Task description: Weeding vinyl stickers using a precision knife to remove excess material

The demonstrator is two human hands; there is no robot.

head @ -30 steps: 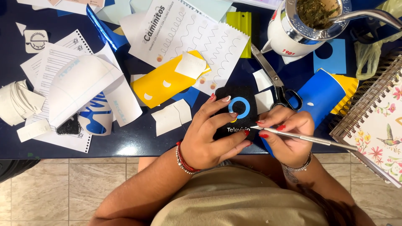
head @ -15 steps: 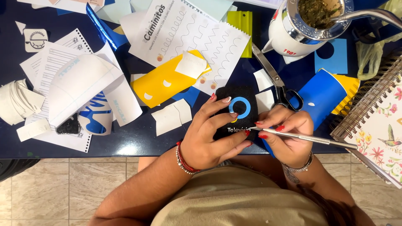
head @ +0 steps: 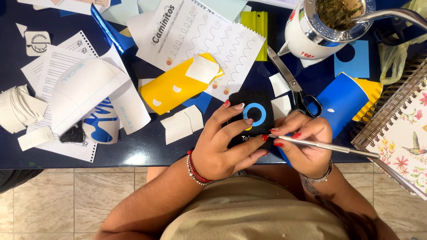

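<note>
The left hand [head: 222, 146] presses on the black pad [head: 249, 116] with a blue ring [head: 254, 114] — at the bench's [head: 133, 153] near edge. The right hand [head: 304, 144] has its grip closed on a thin metal tool [head: 329, 146].

Looking down from the head camera, I see my left hand [head: 220, 149] with red-painted nails and a stack of red and beaded bracelets at the wrist, lower centre of the frame. My right hand [head: 304, 144] has the same red nails, a silver chain bracelet and a dark tattoo along the forearm. A beige top fills the bottom centre.
</note>
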